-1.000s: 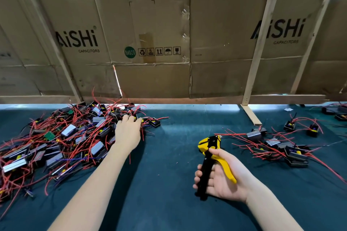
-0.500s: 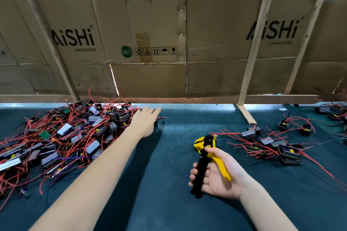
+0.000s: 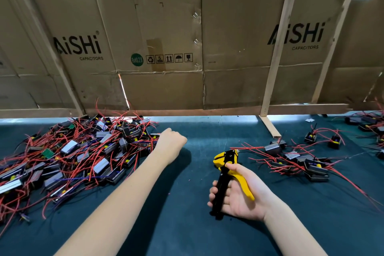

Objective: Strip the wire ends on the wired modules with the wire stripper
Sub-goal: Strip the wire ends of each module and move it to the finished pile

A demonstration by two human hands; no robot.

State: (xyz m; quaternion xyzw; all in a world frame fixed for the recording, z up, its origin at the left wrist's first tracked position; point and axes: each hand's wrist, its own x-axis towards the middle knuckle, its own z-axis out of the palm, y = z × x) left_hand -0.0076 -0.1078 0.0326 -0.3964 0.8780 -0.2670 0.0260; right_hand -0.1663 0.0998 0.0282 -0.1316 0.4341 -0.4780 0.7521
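A big pile of wired modules [image 3: 83, 151], small black and silver blocks with red wires, covers the left of the dark green mat. My left hand [image 3: 170, 141] is at the pile's right edge with its fingers curled down, apparently round a module that the hand hides. My right hand [image 3: 239, 195] lies palm up near the middle of the mat and grips the black and yellow wire stripper [image 3: 226, 170], jaws pointing away from me. A smaller group of wired modules [image 3: 299, 160] lies to the right of the stripper.
A cardboard wall [image 3: 187, 48] on wooden slats closes off the back of the table. One slat foot [image 3: 270, 127] rests on the mat at the back right. More modules [image 3: 365, 124] lie at the far right edge.
My left hand moved right from the top of the pile to its right edge, stretched its fingers out, then curled them shut. My right hand kept hold of the stripper and barely moved.
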